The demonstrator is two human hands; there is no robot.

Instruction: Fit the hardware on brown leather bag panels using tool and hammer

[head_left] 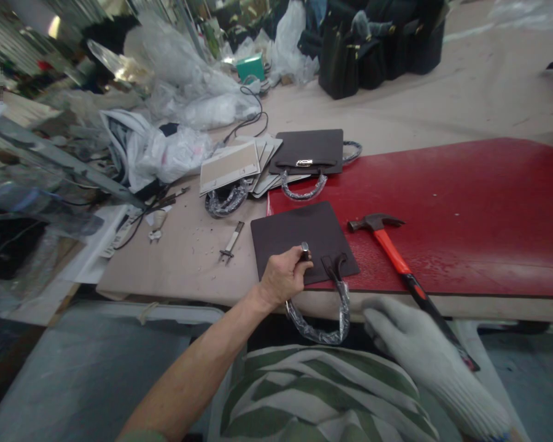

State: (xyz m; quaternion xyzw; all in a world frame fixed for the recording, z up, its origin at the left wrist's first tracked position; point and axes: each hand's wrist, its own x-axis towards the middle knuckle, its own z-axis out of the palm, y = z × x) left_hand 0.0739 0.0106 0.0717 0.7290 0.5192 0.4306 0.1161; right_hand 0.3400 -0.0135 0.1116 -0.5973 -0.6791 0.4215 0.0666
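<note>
A dark brown leather bag panel (299, 236) lies on the near corner of the red mat (465, 209), its plastic-wrapped handle (325, 325) hanging over the table edge. My bare left hand (283, 276) is closed round a small metal punch (305, 250) standing on the panel's near edge. My right hand (415, 341), in a white knit glove, rests at the table edge with fingers loosely spread and nothing in it. A hammer (396, 258) with an orange and black handle lies on the mat just beyond that hand.
Another brown panel (311, 150) with a wrapped handle lies further back beside stacked pale boards (233, 166). A small metal tool (230, 242) sits on the beige table. Plastic bags (175, 147) and clutter fill the left; black bags (364, 49) stand at the far side.
</note>
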